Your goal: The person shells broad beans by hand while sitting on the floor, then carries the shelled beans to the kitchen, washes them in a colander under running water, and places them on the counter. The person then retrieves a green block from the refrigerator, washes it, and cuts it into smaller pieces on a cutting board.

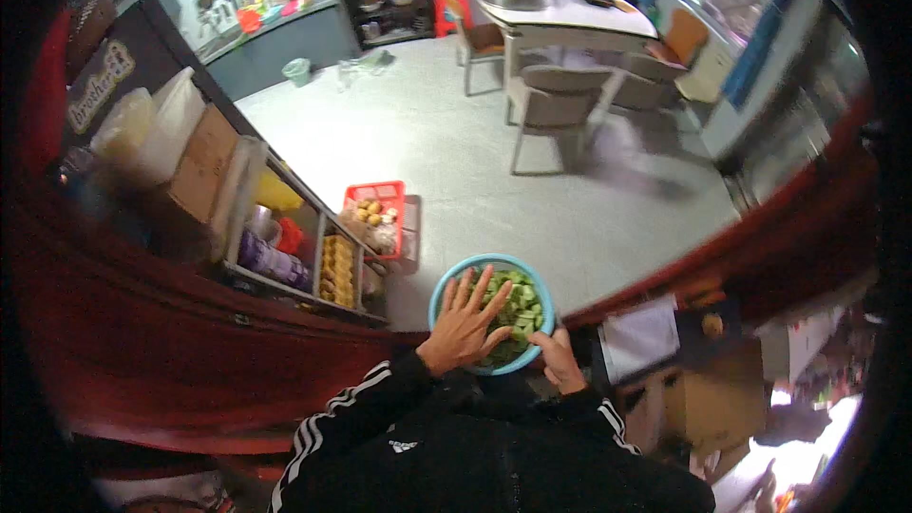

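Note:
A round light-blue plastic basket [547,290] is held close in front of my body. Chopped green vegetable pieces [525,299] fill it. My left hand [464,324], fingers spread, lies over the left part of the basket, above or on the greens; whether it touches them is unclear. At the basket's lower right rim, my right hand [559,356] grips the edge with the thumb over the rim and the other fingers largely hidden beneath.
On the floor ahead left sits a red plastic basket [400,217] with potatoes. A shelf unit [317,256] with egg trays stands at left. Dark red door frames flank me. Farther off are a white table [605,23], chairs [563,103] and a counter [285,50].

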### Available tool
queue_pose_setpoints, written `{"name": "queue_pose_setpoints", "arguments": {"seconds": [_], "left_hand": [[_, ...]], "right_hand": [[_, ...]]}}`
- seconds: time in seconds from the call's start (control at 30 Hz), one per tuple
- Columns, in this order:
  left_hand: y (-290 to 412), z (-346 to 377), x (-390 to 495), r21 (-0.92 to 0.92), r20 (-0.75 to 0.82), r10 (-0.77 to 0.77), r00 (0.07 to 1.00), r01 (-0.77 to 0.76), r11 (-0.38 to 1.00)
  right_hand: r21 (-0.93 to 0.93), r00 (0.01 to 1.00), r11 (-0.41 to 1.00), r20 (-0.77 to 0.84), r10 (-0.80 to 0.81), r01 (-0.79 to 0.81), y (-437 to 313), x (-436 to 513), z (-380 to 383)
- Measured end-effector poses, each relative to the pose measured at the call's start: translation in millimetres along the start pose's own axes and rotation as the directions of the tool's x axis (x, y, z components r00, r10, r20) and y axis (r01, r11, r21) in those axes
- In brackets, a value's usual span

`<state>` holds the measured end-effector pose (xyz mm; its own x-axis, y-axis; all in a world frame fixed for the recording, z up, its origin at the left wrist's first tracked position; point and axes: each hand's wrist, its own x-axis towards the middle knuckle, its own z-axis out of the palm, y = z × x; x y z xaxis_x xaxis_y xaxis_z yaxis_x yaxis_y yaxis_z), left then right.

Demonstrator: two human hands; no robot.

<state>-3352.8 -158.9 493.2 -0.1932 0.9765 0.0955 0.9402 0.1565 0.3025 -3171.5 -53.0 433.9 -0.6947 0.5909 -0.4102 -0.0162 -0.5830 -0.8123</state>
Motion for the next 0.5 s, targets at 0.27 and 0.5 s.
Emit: {"name": "queue_pose_setpoints", "arguments": {"seconds": [0.27,0.5], "left_hand": [[-117.6,-12.0,199.3,0.001,-0.029,0.255,0.967,-0.255,0.967],[-258.8,-23.4,343.9,-0.027,-0.131,0.202,0.971,-0.207,0.978]], "right_hand": [[0.013,0.999,0.999,0.002,-0.042,0.042,-106.5,204.6,40.9],[0.010,0.994,1.000,-0.109,-0.009,0.010,-178.9,370.4,96.0]]}}
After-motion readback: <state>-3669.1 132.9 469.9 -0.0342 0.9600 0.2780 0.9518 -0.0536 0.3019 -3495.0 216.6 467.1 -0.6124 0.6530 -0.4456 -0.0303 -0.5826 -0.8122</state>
